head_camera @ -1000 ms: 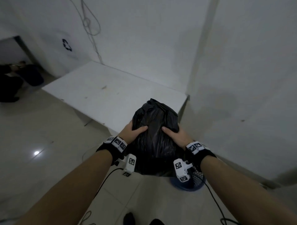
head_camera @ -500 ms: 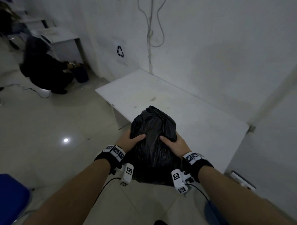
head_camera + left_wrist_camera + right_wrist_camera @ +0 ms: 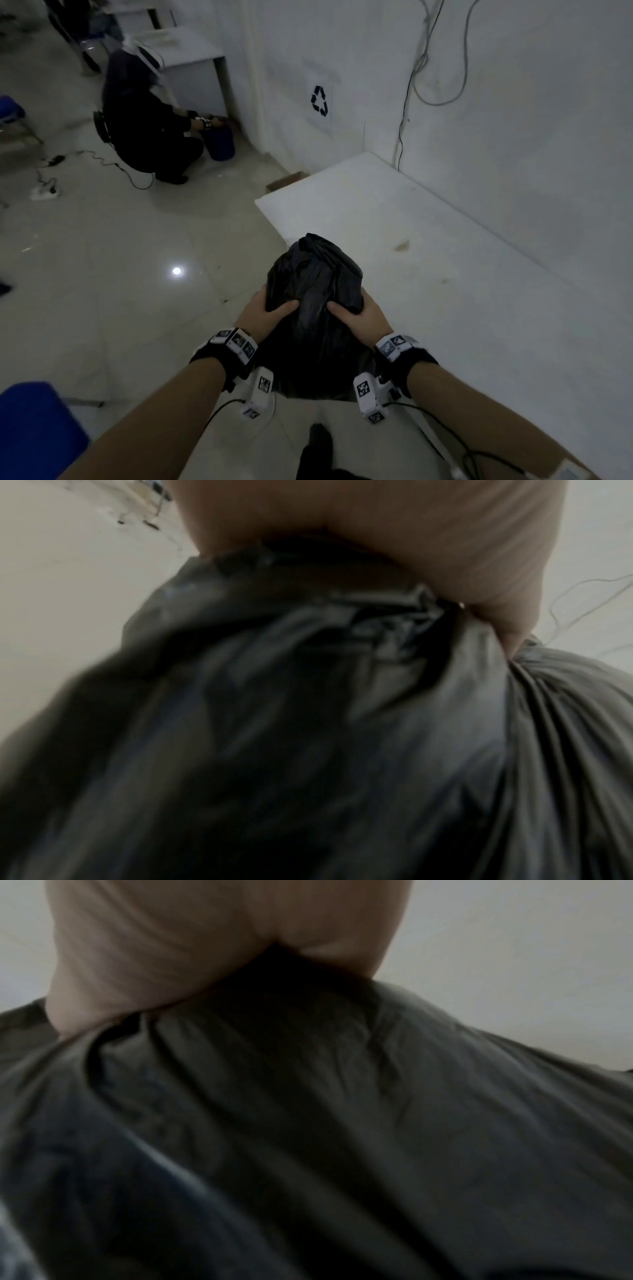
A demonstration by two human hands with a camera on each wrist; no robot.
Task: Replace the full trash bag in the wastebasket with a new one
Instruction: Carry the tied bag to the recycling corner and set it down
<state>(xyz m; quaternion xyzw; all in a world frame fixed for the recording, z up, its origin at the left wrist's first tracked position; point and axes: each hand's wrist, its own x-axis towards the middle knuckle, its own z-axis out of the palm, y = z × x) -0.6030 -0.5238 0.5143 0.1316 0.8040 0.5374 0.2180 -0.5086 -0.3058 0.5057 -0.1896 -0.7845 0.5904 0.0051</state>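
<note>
We carry the full black trash bag (image 3: 315,308), left hand (image 3: 262,313) and right hand (image 3: 363,317) clasping its sides; the thin plastic could probably slip or tear.

Both hands taken up: left hand (image 3: 265,313) and right hand (image 3: 359,317) clasped on either side of a full black trash bag (image 3: 315,308), no gap between palms and plastic in the wrist views. Ahead and to the right of the hands, a broad white platform (image 3: 428,274), bare on top but hemmed by the wall (image 3: 513,102) behind, with cables (image 3: 411,85) hanging down it. Left of the hands, open tiled floor (image 3: 120,274). Far ahead-left, a crouching person (image 3: 147,130) beside what looks like a blue bin (image 3: 221,144). Near-left, a blue object (image 3: 34,428), possibly a seat.
</note>
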